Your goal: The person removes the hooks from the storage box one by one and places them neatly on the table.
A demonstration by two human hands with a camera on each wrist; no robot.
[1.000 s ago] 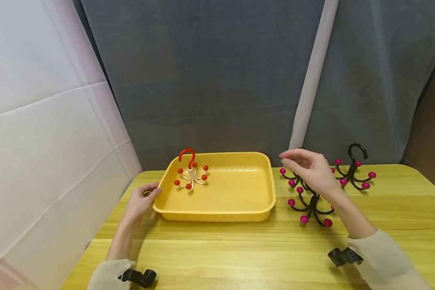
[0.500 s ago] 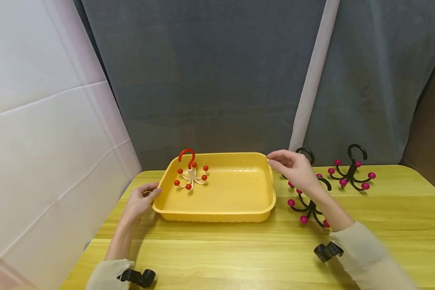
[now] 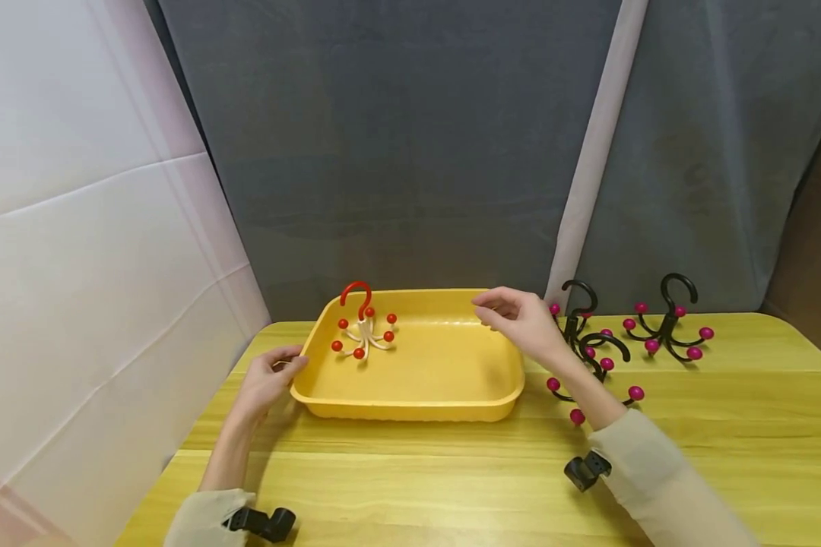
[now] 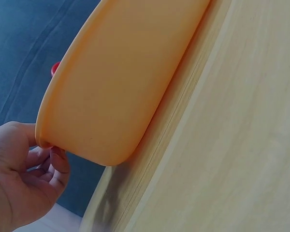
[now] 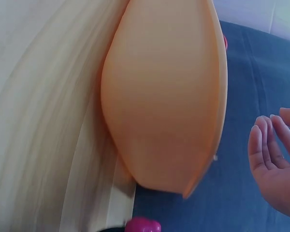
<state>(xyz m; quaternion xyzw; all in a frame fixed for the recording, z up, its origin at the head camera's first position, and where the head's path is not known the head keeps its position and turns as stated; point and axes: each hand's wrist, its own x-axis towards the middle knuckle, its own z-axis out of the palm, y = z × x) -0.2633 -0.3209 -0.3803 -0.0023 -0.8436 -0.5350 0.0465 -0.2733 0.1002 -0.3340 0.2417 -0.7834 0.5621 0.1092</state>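
Observation:
A yellow plastic tray (image 3: 417,411) lies on the wooden table. My left hand (image 3: 263,384) pinches its left rim; in the left wrist view the thumb lies over the rim and the fingers curl beneath it. Inside the tray, on the left, stands a white multi-armed hook hanger (image 3: 364,332) with red ball tips and a red top hook. My right hand (image 3: 520,323) hovers over the tray's right end, fingers loosely bent and nothing between them. In the right wrist view that hand (image 5: 278,159) is apart from the tray wall (image 5: 164,96).
Right of the tray stand black hook hangers with magenta ball tips: one at the back (image 3: 573,323), one nearer (image 3: 605,346) partly hidden by my right forearm, and one farther right (image 3: 667,327). A grey curtain (image 3: 397,152) hangs behind the table, a white cloth (image 3: 103,228) at left.
My right hand has moved left from above the black hangers, past the tray's right rim, to over the tray. My left hand stays on the rim.

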